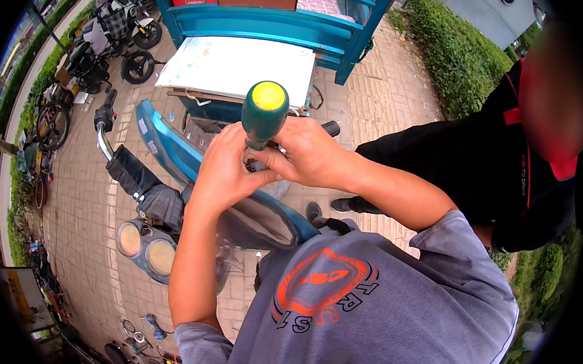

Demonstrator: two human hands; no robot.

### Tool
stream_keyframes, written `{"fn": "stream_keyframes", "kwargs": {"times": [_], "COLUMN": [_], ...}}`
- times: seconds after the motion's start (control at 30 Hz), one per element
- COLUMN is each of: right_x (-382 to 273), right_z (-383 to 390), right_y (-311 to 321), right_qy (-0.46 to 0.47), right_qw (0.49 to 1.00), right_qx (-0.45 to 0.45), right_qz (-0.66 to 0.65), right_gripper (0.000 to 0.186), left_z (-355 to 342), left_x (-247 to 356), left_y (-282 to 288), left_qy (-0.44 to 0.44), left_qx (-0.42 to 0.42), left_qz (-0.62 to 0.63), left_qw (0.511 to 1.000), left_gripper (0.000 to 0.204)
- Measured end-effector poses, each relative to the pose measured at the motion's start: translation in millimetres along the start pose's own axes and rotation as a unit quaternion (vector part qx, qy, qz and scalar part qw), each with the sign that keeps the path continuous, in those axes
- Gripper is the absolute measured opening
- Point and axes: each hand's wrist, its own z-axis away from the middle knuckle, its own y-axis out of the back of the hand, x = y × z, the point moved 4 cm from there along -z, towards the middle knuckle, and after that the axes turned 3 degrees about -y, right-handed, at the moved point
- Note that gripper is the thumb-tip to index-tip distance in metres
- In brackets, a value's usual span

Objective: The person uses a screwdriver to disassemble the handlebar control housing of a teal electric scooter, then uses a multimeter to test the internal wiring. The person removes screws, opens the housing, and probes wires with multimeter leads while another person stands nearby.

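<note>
**Both hands on the screwdriver, over the scooter's front end**

Grey sweatshirt chest fills the view at 5 o'clock; both forearms rise from it and meet near centre. Screwdriver [264, 112]: green handle, yellow butt cap facing up at me, shaft pointing down and away, so it stands roughly upright. Left hand [222, 169] wraps the base of the handle from 9 o'clock, fingers curled shut around it. Right hand [312, 153] comes in from 3 o'clock, fingertips pinched at the neck where handle meets shaft. Judgement: the left holds the tool upright while the right does something at the neck. Tip hidden behind my hands; cannot tell what it bears on.

Below the hands, toward 7 o'clock: blue scooter panel [169, 147], handlebar grip [104, 115], twin round gauges [144, 247]. At 12 o'clock, a white board [238, 66] lies before a blue cart [272, 25]. Another person in a black jacket [474, 170] stands at 3 o'clock, just beside my right forearm.
</note>
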Motion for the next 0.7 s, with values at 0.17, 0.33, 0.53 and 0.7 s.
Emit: {"fn": "stream_keyframes", "kwargs": {"times": [0.17, 0.33, 0.53, 0.7], "right_x": [1, 10, 21, 32], "right_z": [0, 3, 0, -2], "right_y": [3, 15, 30, 10], "right_qy": [-0.008, -0.111, -0.161, -0.138], "right_qw": [1.0, 0.984, 0.983, 0.986], "right_qx": [0.008, 0.063, 0.029, -0.081], "right_qz": [-0.011, -0.128, -0.081, 0.054], "right_gripper": [0.027, 0.017, 0.019, 0.039], "left_z": [2, 4, 10, 15], "left_x": [-2, -2, -10, -7], "left_y": [-3, -2, -9, -8], "left_qy": [0.02, -0.007, -0.009, -0.005], "left_qx": [-0.009, 0.016, 0.047, 0.081], "left_qz": [-0.005, 0.022, 0.056, 0.049], "left_qw": [1.0, 1.0, 0.997, 0.995], "left_gripper": [0.06, 0.073, 0.078, 0.077]}}
